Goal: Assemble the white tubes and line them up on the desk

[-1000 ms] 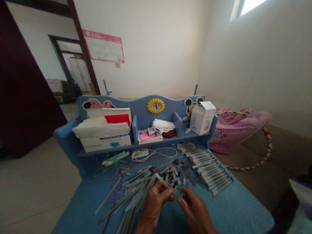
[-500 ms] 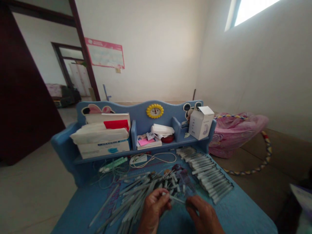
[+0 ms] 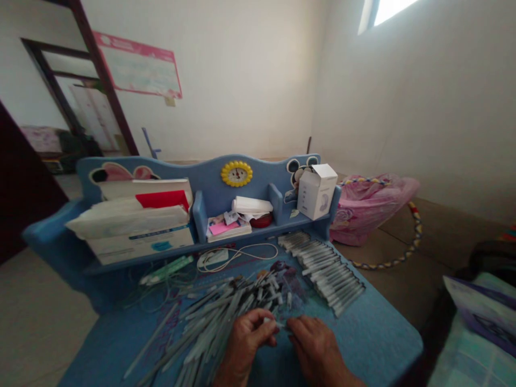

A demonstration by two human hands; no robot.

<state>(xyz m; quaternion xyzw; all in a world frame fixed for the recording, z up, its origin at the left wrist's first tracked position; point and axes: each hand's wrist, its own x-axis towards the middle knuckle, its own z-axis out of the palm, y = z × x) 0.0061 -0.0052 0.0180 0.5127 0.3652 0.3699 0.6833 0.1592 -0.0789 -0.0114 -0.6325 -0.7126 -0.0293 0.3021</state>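
Left hand (image 3: pixel 248 344), yours: thumb and fingers pinching a small pale piece (image 3: pixel 269 321) above the near part of the desk (image 3: pixel 374 333). Right hand (image 3: pixel 316 346), yours: fingers curled, tips just beside that piece; whether they grip its end, you cannot be sure from this view.

Heap of slim tubes (image 3: pixel 215 320): many, crossed and loose, beside and beyond your left hand. Loose tube (image 3: pixel 150 342): one, lying apart at the heap's left.

Short pale pieces (image 3: pixel 289 300): scattered just beyond your fingertips. Row of slim, dark-ended tubes (image 3: pixel 328 279): laid side by side, right of the heap.

Hazards, as judged: the pinched piece is small, so a slack fingertip hold could drop it among lookalikes; a sweep of your right hand could knock the row askew; a nudge to the heap could set tubes rolling.

White cord (image 3: pixel 258 249): looped, behind the heap. Shelf (image 3: pixel 237 235): blue, at the back. White carton (image 3: pixel 316 193): standing on its right end.
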